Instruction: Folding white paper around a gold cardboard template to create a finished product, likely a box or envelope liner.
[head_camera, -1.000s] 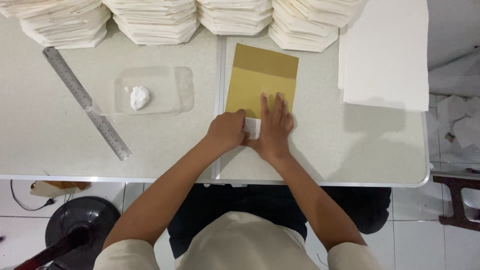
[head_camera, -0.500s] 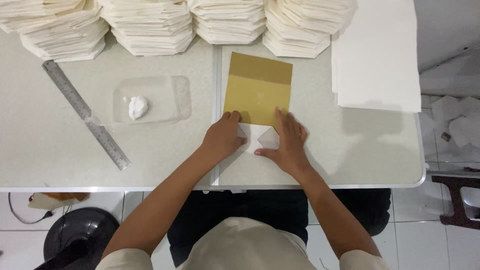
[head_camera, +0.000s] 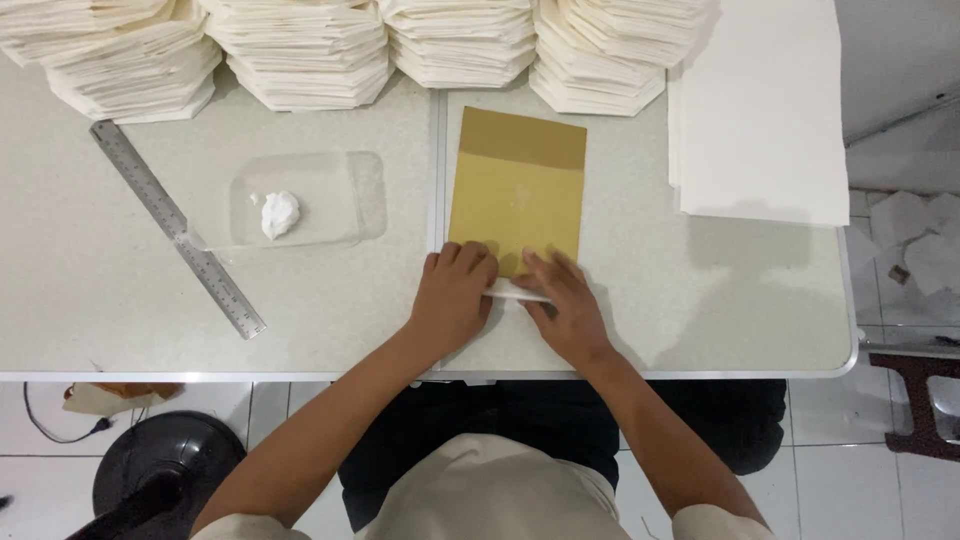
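A mustard-brown card (head_camera: 518, 180) lies flat on the pale table (head_camera: 700, 300), just right of the table's seam. Along its near edge sits a narrow folded strip of white paper (head_camera: 515, 292). My left hand (head_camera: 450, 300) rests with curled fingers on the card's lower left corner and the strip's left end. From the right, my right hand (head_camera: 565, 312) presses its fingers down on the strip and the card's near edge. Most of the strip is hidden under the two hands.
Several stacks of folded white paper (head_camera: 300, 60) line the back edge. A steel ruler (head_camera: 175, 225) lies diagonally at left, beside a clear tray (head_camera: 340, 200) holding a white lump (head_camera: 279, 213). Flat white sheets (head_camera: 760, 110) are piled at right. The table's front edge is near my body.
My hands have drawn closer together at the card's near edge. The white paper between them shows as a thinner strip than half a second ago.
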